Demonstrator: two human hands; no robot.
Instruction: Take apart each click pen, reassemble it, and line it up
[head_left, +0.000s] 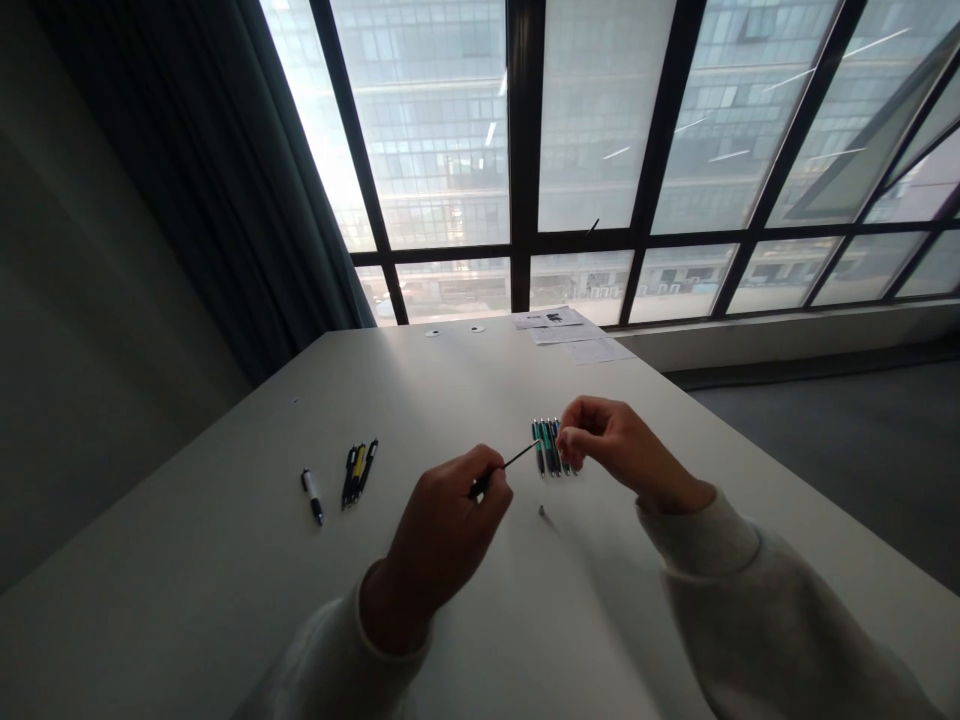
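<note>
My left hand (454, 515) is closed around a dark pen barrel (477, 487), and a thin ink refill (519, 456) sticks out of it to the upper right. My right hand (611, 445) hovers just right of the refill's end, its thumb and fingers pinched together. Whatever it may hold is too small or hidden to make out. Below and between the hands, a small metal pen tip (541, 511) lies on the white table (480, 620). Behind the right hand, a row of several green, black and blue pens (547, 447) is partly covered by its fingers.
On the left lie several black and yellow pens (360, 472) in a bunch, with a white and black pen (312, 497) beside them. Printed papers (566, 332) rest at the table's far edge, near two round white cable covers (478, 329). Windows and a dark curtain (225, 180) stand beyond.
</note>
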